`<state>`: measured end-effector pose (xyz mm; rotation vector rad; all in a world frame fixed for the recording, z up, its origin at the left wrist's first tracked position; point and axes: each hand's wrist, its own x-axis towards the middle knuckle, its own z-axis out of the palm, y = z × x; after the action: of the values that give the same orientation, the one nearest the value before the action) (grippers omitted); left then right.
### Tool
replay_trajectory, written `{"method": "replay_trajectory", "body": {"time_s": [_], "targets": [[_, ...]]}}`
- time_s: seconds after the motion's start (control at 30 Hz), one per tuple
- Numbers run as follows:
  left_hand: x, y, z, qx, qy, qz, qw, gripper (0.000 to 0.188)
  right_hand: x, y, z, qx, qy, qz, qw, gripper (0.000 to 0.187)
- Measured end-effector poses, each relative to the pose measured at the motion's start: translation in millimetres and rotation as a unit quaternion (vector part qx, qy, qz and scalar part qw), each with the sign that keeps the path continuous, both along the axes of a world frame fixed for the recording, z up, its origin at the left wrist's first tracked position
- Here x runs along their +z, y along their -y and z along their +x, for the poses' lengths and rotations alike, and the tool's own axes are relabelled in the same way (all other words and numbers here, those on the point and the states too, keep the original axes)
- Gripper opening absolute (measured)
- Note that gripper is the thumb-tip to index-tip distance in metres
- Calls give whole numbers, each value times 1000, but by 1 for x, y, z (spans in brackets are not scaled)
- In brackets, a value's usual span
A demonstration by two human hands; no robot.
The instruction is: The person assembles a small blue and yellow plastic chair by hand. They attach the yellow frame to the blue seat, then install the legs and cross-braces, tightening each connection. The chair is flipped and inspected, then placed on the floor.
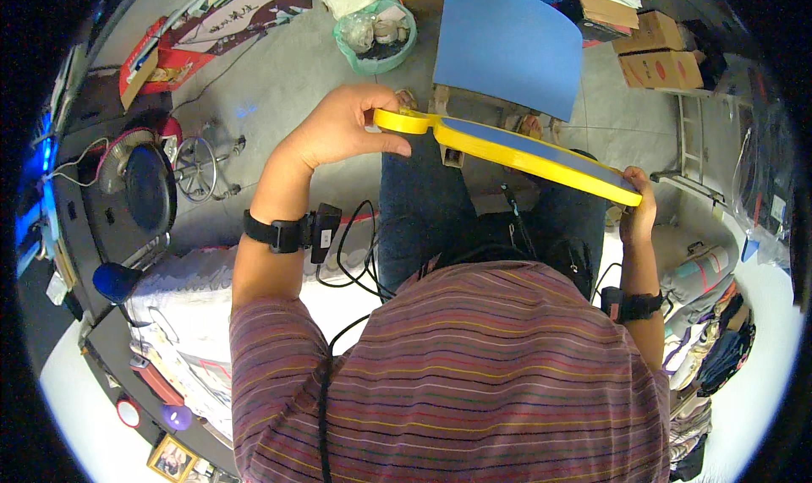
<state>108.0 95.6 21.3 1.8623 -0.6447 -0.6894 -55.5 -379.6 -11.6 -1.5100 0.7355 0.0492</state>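
Between my hands is a flat yellow-rimmed board (pixel 533 160) with a grey-blue face and a rounded yellow handle at its left end. It is seen nearly edge-on and slopes down to the right, above my knees. My left hand (pixel 347 121) is closed at the handle, with the thumb stretched out below it and the other fingers partly hidden. At the opposite end, my right hand (pixel 640 202) grips the board's corner, fingertips over its rim. A blue-topped small table (pixel 507 52) on wooden legs stands just beyond the board.
A bin with a green liner (pixel 375 39) stands at the far left of the table. Cardboard boxes (pixel 664 60) are stacked far right, near a metal ladder (pixel 691 136). A round fan (pixel 148 183) is at left. Black cables (pixel 359 263) hang beside my left arm.
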Motion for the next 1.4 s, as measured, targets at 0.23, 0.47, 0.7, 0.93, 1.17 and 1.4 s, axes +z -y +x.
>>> {"method": "replay_trajectory", "body": {"time_s": [0.23,0.47,0.7,0.93,1.17,1.4], "targets": [[25,23,-14,16,239,246,939,20,-2,-11,4,-55,-24,-35,998,30],[10,18,-26,87,207,133,965,12,-1,-11,8,-9,-42,-64,997,26],[-12,9,-48,229,75,-20,970,10,-9,-8,7,-4,-25,-81,996,31],[-7,18,-62,286,13,-173,943,13,0,-19,10,-20,-17,-102,994,39],[-7,34,-66,294,-58,-352,887,9,-1,-20,12,-23,-12,-92,995,38],[0,48,-65,248,-85,-423,867,12,-6,-16,12,-14,-14,-96,995,37]]}}
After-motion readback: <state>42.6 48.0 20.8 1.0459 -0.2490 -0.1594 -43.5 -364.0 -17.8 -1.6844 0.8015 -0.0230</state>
